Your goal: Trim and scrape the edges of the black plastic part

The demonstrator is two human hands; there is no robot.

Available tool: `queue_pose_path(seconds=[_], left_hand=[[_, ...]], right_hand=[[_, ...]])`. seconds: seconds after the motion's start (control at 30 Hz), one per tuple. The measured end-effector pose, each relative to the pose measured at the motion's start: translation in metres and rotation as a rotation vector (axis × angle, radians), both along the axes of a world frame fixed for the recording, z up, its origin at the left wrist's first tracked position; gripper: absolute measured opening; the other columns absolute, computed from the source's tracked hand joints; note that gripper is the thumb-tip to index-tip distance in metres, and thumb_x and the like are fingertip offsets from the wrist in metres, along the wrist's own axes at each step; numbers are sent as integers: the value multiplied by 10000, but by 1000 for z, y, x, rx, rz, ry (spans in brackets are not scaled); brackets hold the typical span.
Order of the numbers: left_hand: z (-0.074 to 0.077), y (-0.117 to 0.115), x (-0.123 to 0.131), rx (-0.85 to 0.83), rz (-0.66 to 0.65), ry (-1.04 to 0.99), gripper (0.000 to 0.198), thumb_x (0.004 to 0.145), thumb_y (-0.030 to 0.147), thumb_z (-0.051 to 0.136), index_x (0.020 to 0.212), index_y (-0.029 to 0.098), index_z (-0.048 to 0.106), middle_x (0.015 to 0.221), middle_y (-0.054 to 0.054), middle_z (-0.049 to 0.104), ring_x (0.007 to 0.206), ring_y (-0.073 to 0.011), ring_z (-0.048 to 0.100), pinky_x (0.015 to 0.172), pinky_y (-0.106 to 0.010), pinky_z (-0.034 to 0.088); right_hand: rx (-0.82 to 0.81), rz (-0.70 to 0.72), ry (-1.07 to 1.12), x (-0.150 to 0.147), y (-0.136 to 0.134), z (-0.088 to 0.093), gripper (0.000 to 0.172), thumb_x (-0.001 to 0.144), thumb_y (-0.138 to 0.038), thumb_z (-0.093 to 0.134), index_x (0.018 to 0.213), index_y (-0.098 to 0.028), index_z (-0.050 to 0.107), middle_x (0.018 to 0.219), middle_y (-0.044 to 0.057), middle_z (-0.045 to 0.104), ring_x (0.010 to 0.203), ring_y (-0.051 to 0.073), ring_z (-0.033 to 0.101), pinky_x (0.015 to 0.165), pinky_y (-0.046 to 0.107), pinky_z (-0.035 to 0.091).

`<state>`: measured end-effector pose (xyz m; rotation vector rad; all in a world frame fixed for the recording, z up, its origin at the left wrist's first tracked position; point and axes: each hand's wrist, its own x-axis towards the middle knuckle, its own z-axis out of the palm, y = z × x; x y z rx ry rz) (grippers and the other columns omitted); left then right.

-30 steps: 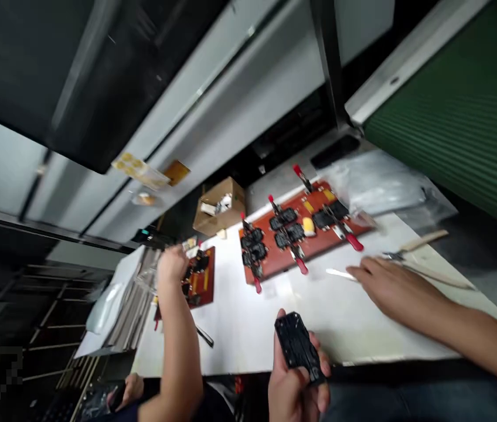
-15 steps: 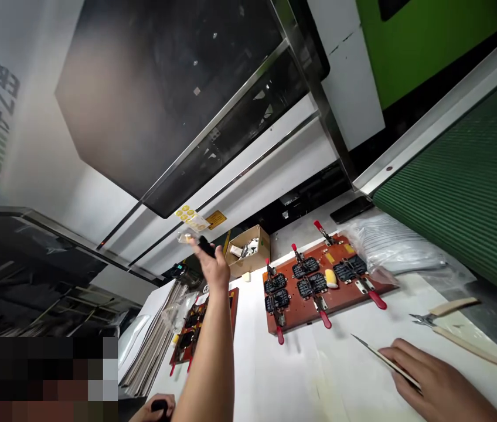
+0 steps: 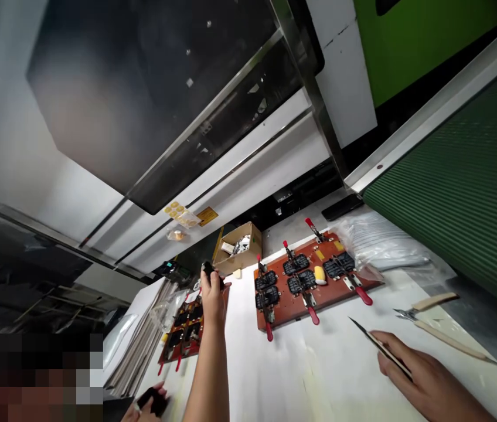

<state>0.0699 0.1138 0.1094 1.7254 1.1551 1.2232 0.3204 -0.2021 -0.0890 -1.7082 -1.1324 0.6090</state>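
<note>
My right hand (image 3: 424,378) rests on the white table (image 3: 319,375) at the lower right. Its fingers are closed on a thin, pointed blade tool (image 3: 369,337) whose tip points up and left. My left hand is out of the picture. A co-worker's arm (image 3: 207,375) rises from the bottom edge, and its hand (image 3: 213,293) pinches a small black part above a small red fixture board (image 3: 182,334). The co-worker's other hand (image 3: 149,404) grips a black piece at the bottom edge. A larger red-brown clamp board (image 3: 340,287) with several black parts lies beyond my right hand.
Scissors with pale handles (image 3: 433,322) lie at the right of the table. Clear plastic bags (image 3: 384,243) sit behind the clamp board, and a cardboard box (image 3: 237,246) stands at the back. A stack of sheets (image 3: 143,340) lies at the left. A machine housing looms above.
The view tilted up, and my left hand with its black part dropped out of sight. My right hand closed on the blade. The co-worker's hand lifted a small black part, then lowered slightly.
</note>
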Motion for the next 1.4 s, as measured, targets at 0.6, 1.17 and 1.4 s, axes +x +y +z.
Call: queue_pose_path(seconds=[0.6,1.17,1.4], left_hand=[[-131,-260,2,-622,-633,-33,613,845,239,858,1395,339,606,1394,-51,632,1282,-253,610,1118,-380,473],[-125,-254,12,-629,-667,-19,578,889,226,816,1408,336,587,1389,-56,611,1214,-219,612,1067,-351,495],[-122,-254,15,-625,-680,3,584,878,239,837,1401,330,595,1377,-51,610,1278,-235,590,1067,-336,494]], right_hand=[[-54,668,-153,-21,-49,101,419,1062,-197,572,1474,-274,594,1098,37,677,974,145,628,850,295,503],[-56,583,-199,-26,-49,104,349,1051,-207,604,1395,-222,655,1034,33,699,912,148,625,809,314,499],[-47,559,-213,-24,-49,103,328,1055,-213,600,1376,-216,668,1034,30,701,926,143,632,826,303,497]])
